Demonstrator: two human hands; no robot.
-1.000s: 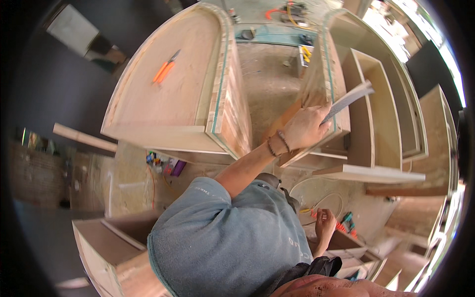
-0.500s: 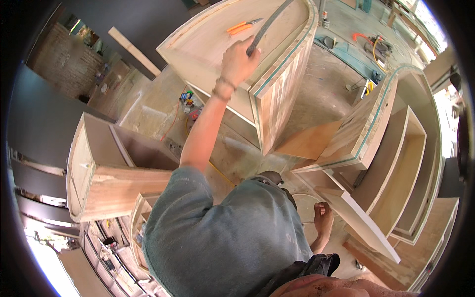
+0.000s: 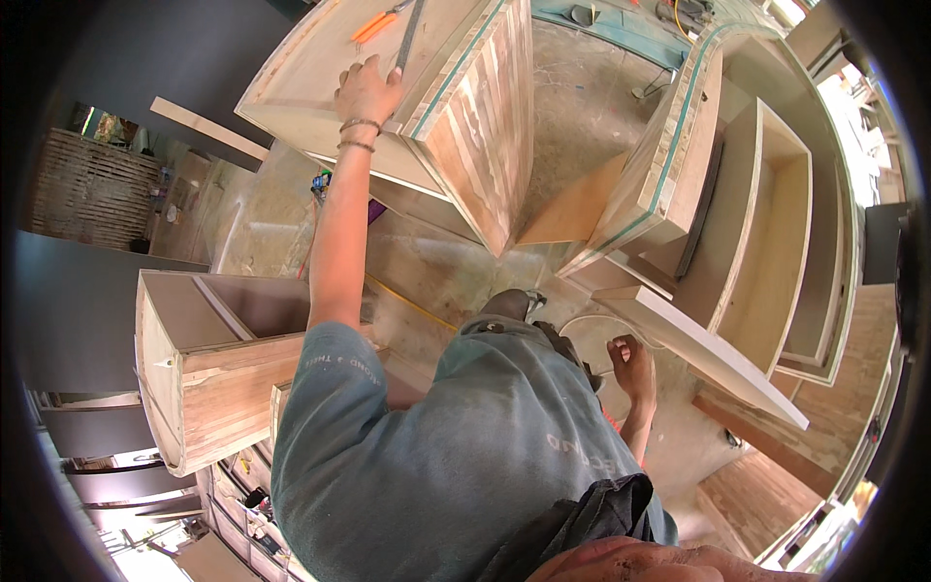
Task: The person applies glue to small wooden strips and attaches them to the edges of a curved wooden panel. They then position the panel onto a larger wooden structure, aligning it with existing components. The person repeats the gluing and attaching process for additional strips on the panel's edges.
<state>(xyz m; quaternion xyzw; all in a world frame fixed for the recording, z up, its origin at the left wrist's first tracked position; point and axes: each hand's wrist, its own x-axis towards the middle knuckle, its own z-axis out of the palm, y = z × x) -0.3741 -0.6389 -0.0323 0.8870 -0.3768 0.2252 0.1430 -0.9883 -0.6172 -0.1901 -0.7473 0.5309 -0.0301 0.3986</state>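
Observation:
My left hand (image 3: 369,92) reaches forward, palm down, onto the inside of a large curved wooden cabinet piece (image 3: 301,82). Its fingers are spread on the board. One end of a long dark grey strip (image 3: 410,37) lies against the thumb side; the hand does not look closed round it. Beyond the fingertips rests an orange-handled cutting tool (image 3: 376,23), its tip partly cut off by the picture's edge. Low at my right side hangs my right hand (image 3: 633,369), fingers loosely curled and nothing visible in them. The closest thing to it is a pale board (image 3: 713,354).
On the right stands another curved cabinet (image 3: 669,165) with a long open tray (image 3: 771,228). A wooden box section (image 3: 228,388) sits at the left. A yellow cord (image 3: 412,303) crosses the floor, and a thin brown sheet (image 3: 572,204) leans between the cabinets.
The strip, gripped and raised in my left hand before, now lies on the cabinet piece with the fingers spread beside its end. The view has shifted, so the cabinets sit higher and further left.

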